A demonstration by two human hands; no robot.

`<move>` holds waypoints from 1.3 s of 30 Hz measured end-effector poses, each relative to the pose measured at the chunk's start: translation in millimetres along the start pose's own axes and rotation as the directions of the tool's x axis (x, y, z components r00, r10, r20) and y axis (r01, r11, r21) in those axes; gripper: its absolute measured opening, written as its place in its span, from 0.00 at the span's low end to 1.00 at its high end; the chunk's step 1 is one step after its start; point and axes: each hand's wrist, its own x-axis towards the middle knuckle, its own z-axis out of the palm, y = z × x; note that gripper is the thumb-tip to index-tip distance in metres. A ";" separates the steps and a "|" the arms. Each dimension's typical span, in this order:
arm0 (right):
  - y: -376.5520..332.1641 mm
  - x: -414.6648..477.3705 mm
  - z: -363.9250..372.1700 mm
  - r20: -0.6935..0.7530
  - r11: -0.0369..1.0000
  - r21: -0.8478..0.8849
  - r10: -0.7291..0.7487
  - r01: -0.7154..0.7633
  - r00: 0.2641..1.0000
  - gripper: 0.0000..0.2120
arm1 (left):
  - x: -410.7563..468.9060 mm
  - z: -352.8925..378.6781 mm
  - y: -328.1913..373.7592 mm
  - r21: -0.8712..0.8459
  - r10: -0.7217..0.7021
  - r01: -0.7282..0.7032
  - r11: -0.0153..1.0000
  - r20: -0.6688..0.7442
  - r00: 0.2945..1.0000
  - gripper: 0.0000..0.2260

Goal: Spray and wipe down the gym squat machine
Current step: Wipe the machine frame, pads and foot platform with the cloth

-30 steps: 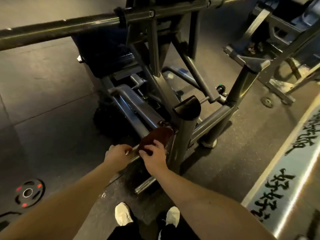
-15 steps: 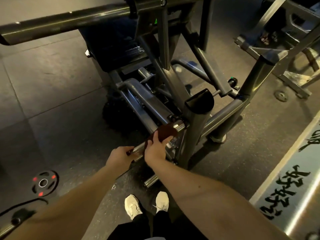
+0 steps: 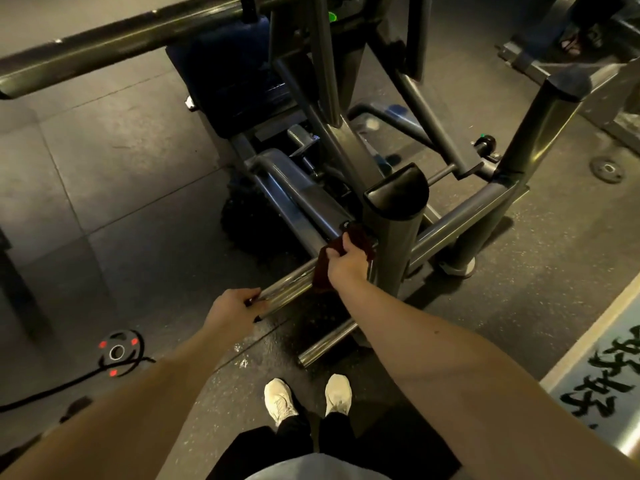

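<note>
My right hand (image 3: pixel 346 268) was clenched on the dark red cloth (image 3: pixel 360 239), fingers folded over it so the fabric wrapped the top of the chrome bar (image 3: pixel 287 289). Held that way, I judged, the cloth could hug the tube's curve on a stroke instead of skimming only its crown.

My left hand (image 3: pixel 232 310) sat at about eight o'clock from the right, fingers curled round the bar's near end, with bare chrome between it and the cloth. I read that as bracing, a hold to stop the bar turning or swinging under the wiping pressure.

At three o'clock of the cloth, just beside it, stood a grey upright post (image 3: pixel 394 251) of the squat machine (image 3: pixel 467 216), topped with a black cap (image 3: pixel 398 192). The cloth lay where bar meets frame, a joint likely to gather grime.

The frame reached toward twelve o'clock, to a blue pad (image 3: pixel 235 81) and a long bar (image 3: pixel 121 36) at eleven. A weight plate (image 3: pixel 119 351) lay on the floor (image 3: pixel 104 188) at eight o'clock, well apart.

Nothing for spraying was in view, so I judged the wiping to be the step in hand.
</note>
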 end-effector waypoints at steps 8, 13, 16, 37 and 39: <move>57.6 -64.8 56.7 0.155 0.987 -0.039 -0.147 0.155 0.977 0.31 | 0.9 2.8 -5.2 -0.037 0.003 -0.004 0.999 -0.035 0.999 0.19; 48.3 -33.2 40.3 0.190 0.995 -0.052 -0.075 0.087 0.979 0.29 | -4.0 3.7 0.1 -0.050 -0.004 0.001 0.999 -0.049 0.999 0.22; 45.5 -29.0 30.8 0.230 0.993 -0.044 -0.095 0.107 0.969 0.28 | -5.3 -1.0 3.9 -0.005 0.026 -0.026 1.000 -0.022 0.999 0.20; 12.8 1.8 38.1 0.297 0.218 -0.908 -0.266 0.357 0.917 0.20 | -10.2 -5.1 -45.2 -0.483 0.085 -0.015 0.876 0.122 0.989 0.16; 20.5 -19.3 61.4 0.471 0.264 -0.809 -0.242 0.525 0.848 0.18 | -13.9 -4.8 -43.2 -0.523 0.066 0.001 0.853 0.109 0.992 0.15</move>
